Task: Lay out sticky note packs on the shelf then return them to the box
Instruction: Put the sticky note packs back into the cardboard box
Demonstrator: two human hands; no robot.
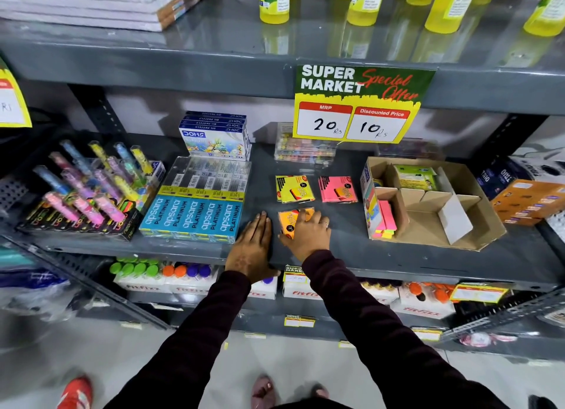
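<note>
Three sticky note packs lie on the grey shelf [351, 249]. A yellow pack [294, 189] and a pink pack [337, 189] rest side by side towards the back. In front of them, my right hand [307, 233] grips an orange pack [290, 220] that sits on the shelf surface. My left hand [253, 249] lies flat on the shelf edge beside it, fingers together and holding nothing. The cardboard box [486, 222] stands to the right, with a green pack [414, 176] at its back and pink and yellow notes [385, 220] at its left side.
Blue Apsara pencil boxes [195, 216] lie just left of my left hand, and highlighter sets [88, 188] sit farther left. Doms crayon boxes [215, 136] and a clear case [302, 151] stand at the back. A price sign [357, 103] hangs above. Orange boxes [529, 200] flank the cardboard box.
</note>
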